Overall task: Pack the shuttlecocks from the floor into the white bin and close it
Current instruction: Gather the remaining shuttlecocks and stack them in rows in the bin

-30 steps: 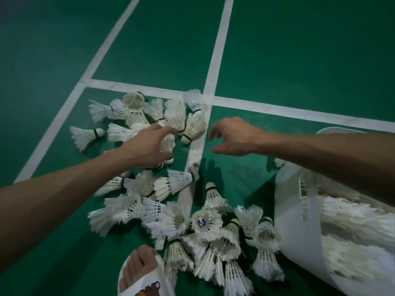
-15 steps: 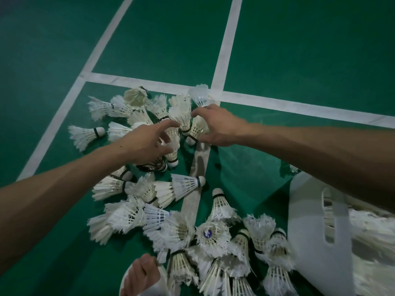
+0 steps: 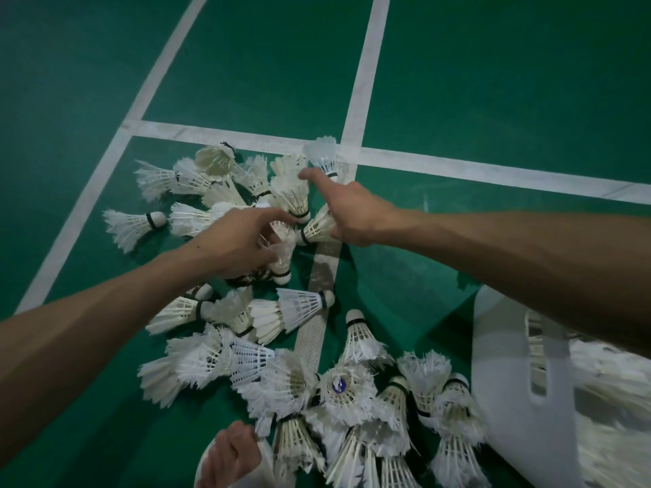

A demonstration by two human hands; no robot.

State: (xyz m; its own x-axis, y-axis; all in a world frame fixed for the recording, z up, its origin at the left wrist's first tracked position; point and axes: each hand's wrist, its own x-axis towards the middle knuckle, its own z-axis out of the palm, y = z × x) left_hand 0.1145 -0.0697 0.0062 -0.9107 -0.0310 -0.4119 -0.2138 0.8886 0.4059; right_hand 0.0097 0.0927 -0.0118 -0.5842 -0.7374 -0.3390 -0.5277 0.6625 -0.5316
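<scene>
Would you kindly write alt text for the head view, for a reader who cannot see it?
Seen from above, two bare arms reach into white shuttlecocks scattered on a green court floor: the left-hand grip curls round a few, the right-hand grip spreads over others. A white bin holding more shuttlecocks sits at lower right.
</scene>
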